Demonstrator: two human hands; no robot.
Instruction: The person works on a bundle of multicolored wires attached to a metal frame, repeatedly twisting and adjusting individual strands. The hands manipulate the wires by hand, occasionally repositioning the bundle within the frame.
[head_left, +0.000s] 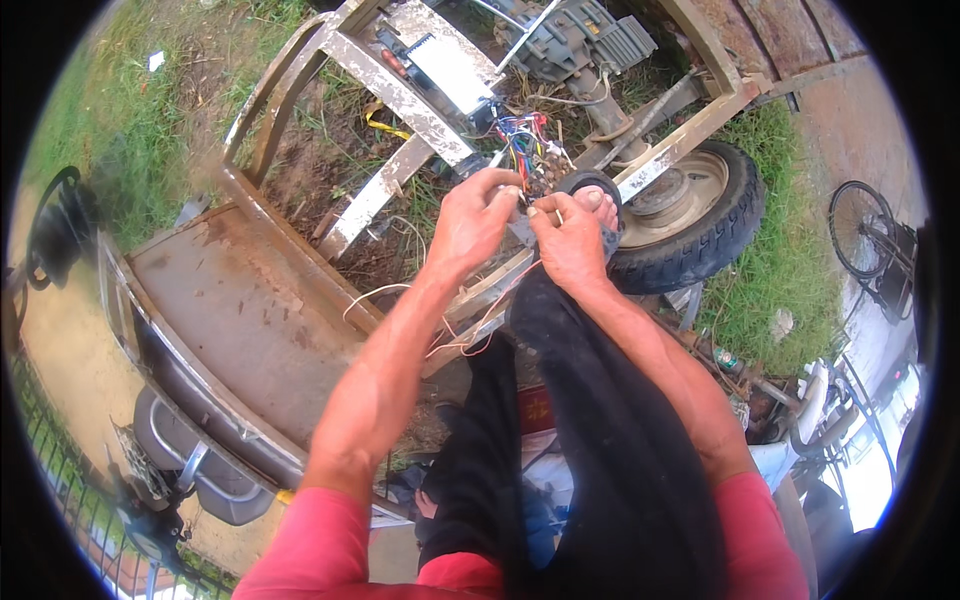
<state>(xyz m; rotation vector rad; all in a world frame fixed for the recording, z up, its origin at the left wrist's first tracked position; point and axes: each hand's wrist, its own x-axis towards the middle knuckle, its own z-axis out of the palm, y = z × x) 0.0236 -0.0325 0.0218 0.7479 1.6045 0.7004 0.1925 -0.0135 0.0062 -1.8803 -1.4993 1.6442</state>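
Note:
My left hand (472,225) and my right hand (570,238) are close together beside the metal frame, thumbs and fingers pinched. Between the fingertips runs a thin wire (527,200), partly covered by them; its ends are too small to make out. Just beyond the hands lies a tangle of coloured wires (525,135), joined to a silver box (450,75). Close to my right hand, my sandalled foot (597,205) rests on the frame. Loose pale wires (470,335) hang below my left hand.
Around the work stands a rusty vehicle frame (375,95), with a motor and axle (590,45) at the far side. A black tyre (690,225) is at the right, a brown metal floor panel (220,280) at the left. A bicycle (865,230) stands far right.

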